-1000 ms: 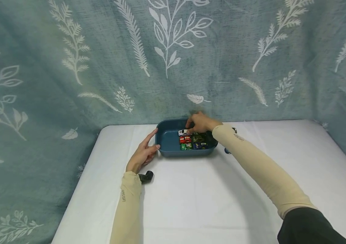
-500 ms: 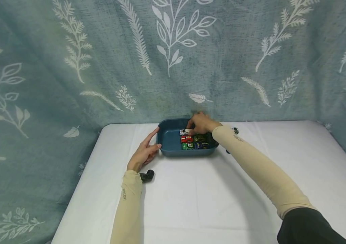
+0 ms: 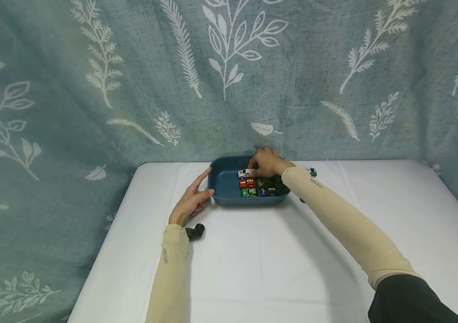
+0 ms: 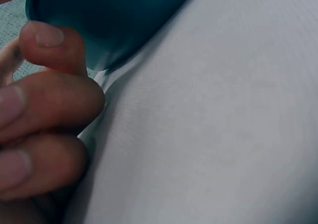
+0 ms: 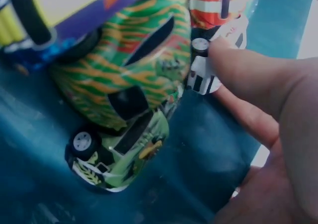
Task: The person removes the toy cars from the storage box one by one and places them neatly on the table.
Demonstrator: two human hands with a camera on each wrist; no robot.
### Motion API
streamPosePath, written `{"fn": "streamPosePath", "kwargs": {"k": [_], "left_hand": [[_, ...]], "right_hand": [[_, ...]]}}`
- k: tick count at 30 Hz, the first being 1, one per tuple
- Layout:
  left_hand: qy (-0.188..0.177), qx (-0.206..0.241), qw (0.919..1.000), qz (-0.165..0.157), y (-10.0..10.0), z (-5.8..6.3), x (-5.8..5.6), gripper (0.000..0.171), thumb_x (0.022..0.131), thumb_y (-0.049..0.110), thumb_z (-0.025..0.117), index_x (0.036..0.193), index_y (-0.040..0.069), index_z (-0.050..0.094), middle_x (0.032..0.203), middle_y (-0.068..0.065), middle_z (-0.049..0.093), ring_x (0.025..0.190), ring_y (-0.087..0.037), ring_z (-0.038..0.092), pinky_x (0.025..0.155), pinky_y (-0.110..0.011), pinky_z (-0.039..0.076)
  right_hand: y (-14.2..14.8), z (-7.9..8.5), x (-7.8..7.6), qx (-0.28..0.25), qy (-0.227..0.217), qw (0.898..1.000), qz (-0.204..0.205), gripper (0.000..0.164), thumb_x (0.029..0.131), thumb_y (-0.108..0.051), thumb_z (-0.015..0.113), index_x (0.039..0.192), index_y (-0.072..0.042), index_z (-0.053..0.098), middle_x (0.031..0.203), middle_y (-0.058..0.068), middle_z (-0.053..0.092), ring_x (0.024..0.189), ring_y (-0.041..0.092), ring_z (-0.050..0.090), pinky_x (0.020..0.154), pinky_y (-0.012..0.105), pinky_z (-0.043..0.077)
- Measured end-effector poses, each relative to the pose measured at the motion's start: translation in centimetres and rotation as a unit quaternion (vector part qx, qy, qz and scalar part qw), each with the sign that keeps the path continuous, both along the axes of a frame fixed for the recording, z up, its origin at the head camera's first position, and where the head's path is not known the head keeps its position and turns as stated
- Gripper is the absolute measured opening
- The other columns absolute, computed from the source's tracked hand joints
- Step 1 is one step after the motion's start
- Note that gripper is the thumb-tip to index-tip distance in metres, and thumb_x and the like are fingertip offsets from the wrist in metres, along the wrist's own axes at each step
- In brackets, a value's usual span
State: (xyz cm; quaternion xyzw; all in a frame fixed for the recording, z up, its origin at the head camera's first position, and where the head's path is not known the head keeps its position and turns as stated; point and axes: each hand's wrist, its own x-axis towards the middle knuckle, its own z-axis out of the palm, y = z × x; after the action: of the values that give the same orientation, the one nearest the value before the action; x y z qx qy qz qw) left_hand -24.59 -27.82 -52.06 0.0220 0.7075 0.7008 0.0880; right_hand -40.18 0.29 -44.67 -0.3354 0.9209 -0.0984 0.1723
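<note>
A blue tray stands at the table's back edge with several toy cars in its right half. My left hand holds the tray's left end, index finger and thumb at its rim, other fingers curled beneath. Inside the tray, my right hand pinches a white toy car, its thumb on the car in the right wrist view. In front of the white one lie a red toy car and a green toy car. A tiger-striped car, a purple-and-yellow car and a light green car are close by.
On the white-covered table, right of the tray, sits another toy car, with a small dark thing partly behind the right forearm. A black device is at the left wrist. A leaf-patterned curtain hangs behind the table.
The head view has shifted slightly. Both hands keep their places on the tray and the white toy car, with hardly any movement.
</note>
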Motion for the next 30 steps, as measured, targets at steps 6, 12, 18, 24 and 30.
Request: {"fn": "streamPosePath", "kwargs": {"k": [6, 12, 18, 24, 30], "left_hand": [[-0.005, 0.002, 1.0, -0.001, 0.4, 0.0, 0.0, 0.073, 0.102, 0.022, 0.071, 0.161, 0.049, 0.039, 0.052, 0.006, 0.036, 0.039, -0.009, 0.025, 0.038, -0.028, 0.025], [-0.009, 0.003, 1.0, 0.002, 0.5, 0.3, 0.3, 0.072, 0.103, 0.021, 0.069, 0.16, 0.051, 0.039, 0.053, 0.006, 0.035, 0.041, -0.01, 0.024, 0.038, -0.027, 0.024], [-0.016, 0.002, 0.9999, 0.006, 0.5, 0.3, 0.3, 0.072, 0.103, 0.021, 0.068, 0.16, 0.053, 0.038, 0.055, 0.006, 0.035, 0.042, -0.01, 0.024, 0.039, -0.026, 0.023], [-0.017, -0.002, 0.9998, 0.006, 0.1, 0.2, 0.3, 0.074, 0.102, 0.021, 0.07, 0.161, 0.052, 0.038, 0.054, 0.007, 0.036, 0.041, -0.009, 0.026, 0.038, -0.025, 0.024], [-0.011, -0.009, 0.9999, -0.003, 0.3, 0.5, -0.1, 0.076, 0.102, 0.021, 0.07, 0.163, 0.049, 0.035, 0.053, 0.006, 0.036, 0.042, -0.009, 0.028, 0.038, -0.026, 0.026]], "right_hand": [[0.9, 0.7, -0.2, -0.036, 0.004, 0.999, 0.018, 0.033, 0.107, -0.031, 0.065, 0.135, -0.016, 0.073, 0.165, 0.021, 0.04, 0.153, 0.051, 0.026, 0.118, 0.075, 0.021], [2.3, 2.5, -0.4, -0.093, 0.034, 0.994, 0.052, 0.03, 0.107, -0.021, 0.064, 0.132, -0.006, 0.073, 0.156, 0.024, 0.05, 0.147, 0.048, 0.038, 0.119, 0.072, 0.025], [5.3, 4.5, -0.3, -0.132, 0.049, 0.988, 0.069, 0.029, 0.106, -0.01, 0.064, 0.129, 0.005, 0.07, 0.134, 0.025, 0.068, 0.131, 0.044, 0.057, 0.125, 0.063, 0.023], [9.8, 4.7, -0.1, -0.136, 0.055, 0.988, 0.051, 0.029, 0.106, -0.004, 0.061, 0.13, 0.009, 0.068, 0.125, 0.027, 0.071, 0.122, 0.046, 0.063, 0.119, 0.063, 0.032], [15.3, 4.8, 0.2, -0.13, 0.085, 0.988, 0.02, 0.026, 0.103, 0.001, 0.063, 0.124, 0.012, 0.07, 0.121, 0.029, 0.071, 0.115, 0.047, 0.066, 0.107, 0.064, 0.044]]}}
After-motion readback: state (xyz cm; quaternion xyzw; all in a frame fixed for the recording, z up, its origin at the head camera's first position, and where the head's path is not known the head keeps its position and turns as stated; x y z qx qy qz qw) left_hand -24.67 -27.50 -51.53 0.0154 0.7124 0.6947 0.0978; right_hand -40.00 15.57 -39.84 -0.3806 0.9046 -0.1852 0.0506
